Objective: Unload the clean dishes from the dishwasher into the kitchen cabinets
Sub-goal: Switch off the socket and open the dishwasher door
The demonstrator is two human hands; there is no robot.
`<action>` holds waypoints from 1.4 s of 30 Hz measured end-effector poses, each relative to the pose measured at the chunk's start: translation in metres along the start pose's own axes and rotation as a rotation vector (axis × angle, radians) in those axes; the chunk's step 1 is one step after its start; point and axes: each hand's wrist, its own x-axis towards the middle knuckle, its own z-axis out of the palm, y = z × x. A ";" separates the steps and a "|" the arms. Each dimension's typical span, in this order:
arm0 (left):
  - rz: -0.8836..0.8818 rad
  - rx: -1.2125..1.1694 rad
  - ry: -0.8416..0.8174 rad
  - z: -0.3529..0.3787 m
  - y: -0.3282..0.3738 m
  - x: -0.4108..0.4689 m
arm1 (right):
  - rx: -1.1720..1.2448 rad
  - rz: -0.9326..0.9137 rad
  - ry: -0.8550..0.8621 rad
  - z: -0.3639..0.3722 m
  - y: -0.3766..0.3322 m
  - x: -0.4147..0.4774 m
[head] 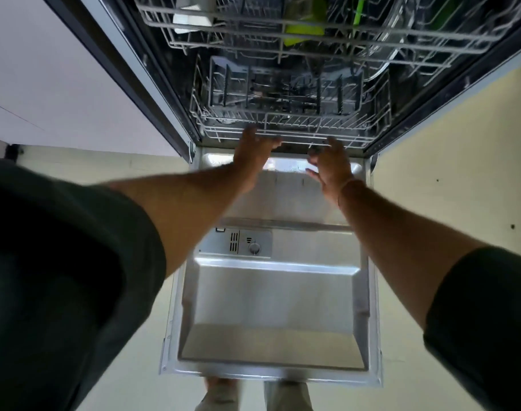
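Head view looks straight down on a dishwasher door [277, 298] lowered flat, its steel inner face catching the light, with the detergent dispenser [243, 243] near the middle. Pale yellowish floor [449, 149] lies on both sides, and a white cabinet front [60, 84] stands to the left. The left hand [253, 152] curls its fingers over the front rail of the lower rack [297, 126], which sits inside the tub. The right hand [332, 166], blurred, is just short of that rail with fingers spread apart, holding nothing. A grey cutlery basket [283, 90] stands in the lower rack. A white dish [194, 16] and a green plastic piece [305, 25] sit in the upper rack [327, 40].
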 end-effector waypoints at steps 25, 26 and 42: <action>0.083 0.293 -0.086 0.008 -0.009 -0.011 | -0.592 -0.152 0.096 -0.002 0.014 0.027; 0.073 0.292 -0.079 0.008 -0.016 -0.017 | -0.591 -0.140 0.106 -0.003 0.020 0.020; 0.016 0.271 -0.078 -0.010 -0.121 -0.131 | -0.616 -0.069 0.135 -0.026 0.113 -0.102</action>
